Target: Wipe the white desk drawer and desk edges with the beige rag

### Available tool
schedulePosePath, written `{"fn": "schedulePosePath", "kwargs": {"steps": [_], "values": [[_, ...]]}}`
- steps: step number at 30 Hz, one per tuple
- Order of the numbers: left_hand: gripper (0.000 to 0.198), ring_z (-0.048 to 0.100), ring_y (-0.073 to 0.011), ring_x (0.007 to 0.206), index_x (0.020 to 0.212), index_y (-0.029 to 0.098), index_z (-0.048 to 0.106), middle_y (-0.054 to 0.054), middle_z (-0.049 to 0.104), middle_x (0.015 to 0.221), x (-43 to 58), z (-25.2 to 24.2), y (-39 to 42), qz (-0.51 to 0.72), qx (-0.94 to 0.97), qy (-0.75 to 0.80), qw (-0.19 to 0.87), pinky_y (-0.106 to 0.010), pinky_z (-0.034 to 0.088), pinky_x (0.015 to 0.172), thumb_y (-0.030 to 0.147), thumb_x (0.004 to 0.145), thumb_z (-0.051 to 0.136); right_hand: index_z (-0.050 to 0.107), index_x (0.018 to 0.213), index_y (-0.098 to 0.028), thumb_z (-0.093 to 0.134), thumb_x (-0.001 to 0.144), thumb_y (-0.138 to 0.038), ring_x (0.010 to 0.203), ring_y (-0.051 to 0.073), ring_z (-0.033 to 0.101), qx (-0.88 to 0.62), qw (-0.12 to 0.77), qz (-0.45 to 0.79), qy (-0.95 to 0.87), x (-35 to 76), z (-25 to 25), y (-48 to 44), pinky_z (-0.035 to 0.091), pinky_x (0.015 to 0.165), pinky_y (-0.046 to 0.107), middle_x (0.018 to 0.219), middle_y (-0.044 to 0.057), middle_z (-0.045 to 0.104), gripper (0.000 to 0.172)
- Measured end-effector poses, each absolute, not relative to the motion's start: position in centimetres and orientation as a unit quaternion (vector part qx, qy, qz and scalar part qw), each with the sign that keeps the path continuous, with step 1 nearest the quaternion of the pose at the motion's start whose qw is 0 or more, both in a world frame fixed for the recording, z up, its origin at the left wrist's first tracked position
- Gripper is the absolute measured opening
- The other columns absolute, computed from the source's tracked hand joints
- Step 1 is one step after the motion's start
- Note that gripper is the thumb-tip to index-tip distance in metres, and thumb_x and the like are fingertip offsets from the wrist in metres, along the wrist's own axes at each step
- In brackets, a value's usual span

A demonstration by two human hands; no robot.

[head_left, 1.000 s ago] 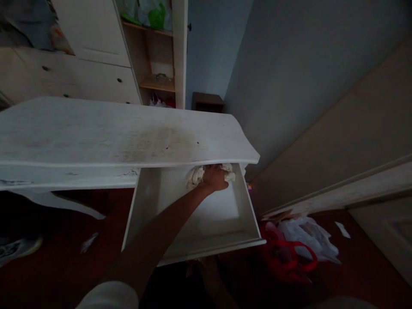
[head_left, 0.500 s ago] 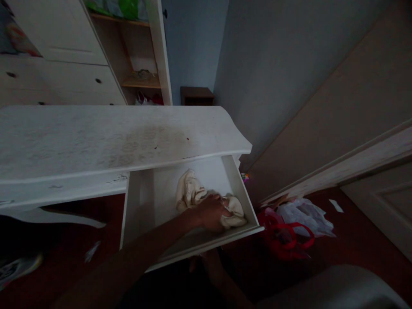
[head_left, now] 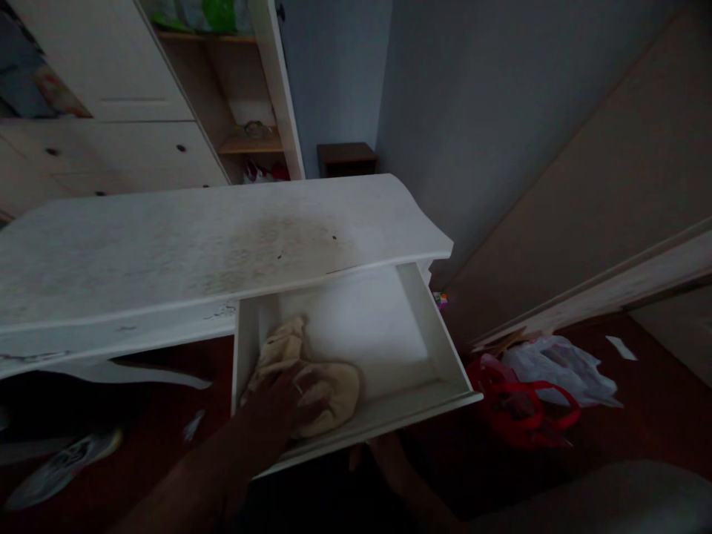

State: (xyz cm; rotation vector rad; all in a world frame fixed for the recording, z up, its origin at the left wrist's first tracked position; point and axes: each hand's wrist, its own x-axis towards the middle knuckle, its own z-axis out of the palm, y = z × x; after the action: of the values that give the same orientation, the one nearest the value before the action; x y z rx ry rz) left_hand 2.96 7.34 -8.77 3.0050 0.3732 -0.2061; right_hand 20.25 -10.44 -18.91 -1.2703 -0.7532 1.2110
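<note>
A white table has its drawer pulled out toward me. Inside, at the front left corner, lies a crumpled cream cloth. My left hand presses down on the cloth, fingers spread over its left part. My right hand is just below the drawer's front edge, in deep shadow, and its grip cannot be made out. The rest of the drawer's floor shows bare white.
A red bag and a white plastic bag lie on the dark red floor to the right. A large board leans on the wall. A shoe lies at the left. Behind stand a shelf unit and a small brown stand.
My left hand has dragged the cloth from the drawer's back, along the front right, to the front left corner. The view has shifted slightly.
</note>
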Motion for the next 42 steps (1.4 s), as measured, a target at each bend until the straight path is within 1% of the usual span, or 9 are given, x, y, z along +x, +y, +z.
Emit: {"fn": "schedulePosePath", "kwargs": {"steps": [3,6,12,16,23,27,31,36,42], "values": [[0.064,0.027,-0.0318,0.143,0.135,0.05,0.05,0.003,0.041,0.152,1.3,-8.9,7.9,-0.03,0.99,0.134,0.015,-0.051,0.035,0.11,0.011,0.084,0.056,0.06,0.052,-0.021,0.04,0.085,-0.075,0.057,0.019,0.062,-0.536,0.564,0.524,-0.347,20.6,-18.0,-10.4,0.053,0.071,0.035,0.054,0.004,0.061,0.067],[0.059,0.028,-0.0313,0.143,0.131,0.046,0.056,0.001,0.042,0.151,1.3,-8.0,9.4,0.025,0.988,0.148,-0.04,-0.05,0.039,0.109,0.008,0.086,0.054,0.06,0.05,-0.02,0.038,0.081,-0.082,0.057,0.02,0.062,-0.556,0.543,0.52,-0.355,20.8,-17.8,-10.4,0.054,0.071,0.035,0.052,0.005,0.06,0.072],[0.076,0.035,-0.0352,0.14,0.137,0.036,0.052,-0.008,0.038,0.153,1.8,-5.5,13.8,0.082,0.986,0.118,-0.087,-0.044,0.055,0.089,-0.008,0.076,0.043,0.061,0.053,-0.021,0.035,0.075,-0.089,0.058,0.022,0.064,-0.569,0.529,0.526,-0.347,20.8,-18.7,-10.5,0.055,0.068,0.035,0.053,0.006,0.062,0.076],[0.078,0.037,-0.032,0.139,0.137,0.032,0.052,-0.008,0.039,0.152,1.3,-4.5,15.7,0.119,0.989,0.059,-0.065,-0.046,0.05,0.1,-0.009,0.073,0.04,0.061,0.051,-0.022,0.033,0.078,-0.086,0.059,0.022,0.063,-0.577,0.518,0.512,-0.37,20.9,-18.4,-10.5,0.054,0.072,0.036,0.051,0.006,0.061,0.075],[0.073,0.036,-0.0295,0.139,0.147,0.04,0.035,-0.003,0.022,0.16,0.5,-3.8,18.5,0.215,0.969,0.115,-0.03,-0.047,0.044,0.107,0.004,0.085,0.046,0.064,0.05,-0.023,0.033,0.077,-0.087,0.063,0.025,0.064,-0.575,0.517,0.522,-0.361,21.1,-18.4,-10.5,0.053,0.07,0.039,0.055,0.007,0.064,0.076],[0.07,0.048,-0.0287,0.13,0.148,0.039,0.033,-0.005,0.033,0.155,0.5,-4.6,17.5,0.293,0.943,0.156,-0.026,-0.042,0.049,0.101,0.015,0.086,0.056,0.063,0.045,-0.023,0.037,0.081,-0.082,0.064,0.025,0.066,-0.581,0.507,0.527,-0.357,21.0,-19.4,-10.6,0.052,0.082,0.041,0.052,0.006,0.063,0.073],[0.071,0.055,-0.0262,0.123,0.149,0.039,0.034,-0.005,0.044,0.147,0.1,-5.9,14.4,0.322,0.928,0.184,0.029,-0.038,0.051,0.099,0.021,0.084,0.059,0.065,0.049,-0.022,0.037,0.083,-0.078,0.061,0.023,0.065,-0.588,0.498,0.541,-0.336,20.9,-19.6,-10.6,0.052,0.081,0.04,0.053,0.005,0.063,0.071],[0.069,0.057,-0.0239,0.12,0.146,0.046,0.037,0.001,0.046,0.144,-2.1,-7.7,9.0,0.337,0.9,0.258,0.097,-0.035,0.052,0.096,0.022,0.085,0.054,0.063,0.048,-0.022,0.037,0.081,-0.081,0.063,0.024,0.065,-0.574,0.507,0.536,-0.356,21.0,-19.2,-10.6,0.053,0.076,0.038,0.055,0.007,0.065,0.072],[0.067,0.058,-0.0272,0.119,0.143,0.056,0.034,0.005,0.044,0.145,-4.9,-9.0,3.0,0.269,0.9,0.318,0.128,-0.04,0.055,0.095,0.032,0.083,0.05,0.059,0.046,-0.022,0.033,0.078,-0.087,0.058,0.021,0.063,-0.558,0.519,0.536,-0.364,20.9,-19.2,-10.4,0.053,0.077,0.037,0.05,0.005,0.059,0.077]]}}
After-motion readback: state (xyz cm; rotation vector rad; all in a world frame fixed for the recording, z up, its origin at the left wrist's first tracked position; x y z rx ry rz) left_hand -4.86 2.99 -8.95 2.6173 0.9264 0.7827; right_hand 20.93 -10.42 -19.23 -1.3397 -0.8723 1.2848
